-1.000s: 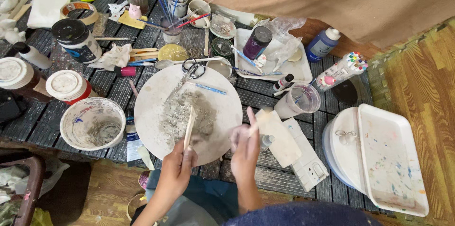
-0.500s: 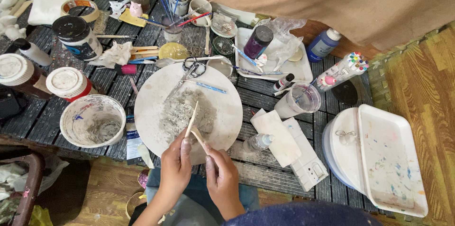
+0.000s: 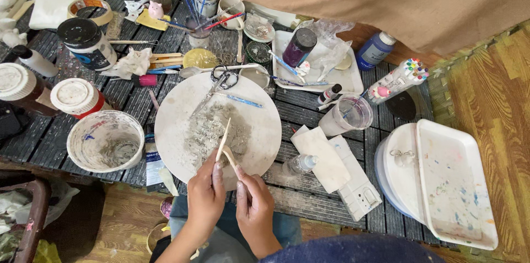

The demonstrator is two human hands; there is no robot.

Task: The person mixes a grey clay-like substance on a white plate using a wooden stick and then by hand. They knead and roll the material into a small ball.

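Left hand (image 3: 205, 194) is gripping one wooden stick (image 3: 223, 139) while right hand (image 3: 253, 205) is pinching a second stick (image 3: 230, 159) crossing it, just short of the grey paste (image 3: 212, 130) ahead; likely scraping them clean, needing steady pressure.

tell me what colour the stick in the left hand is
Pale tan wood; the stick in the left hand shows best in the head view.
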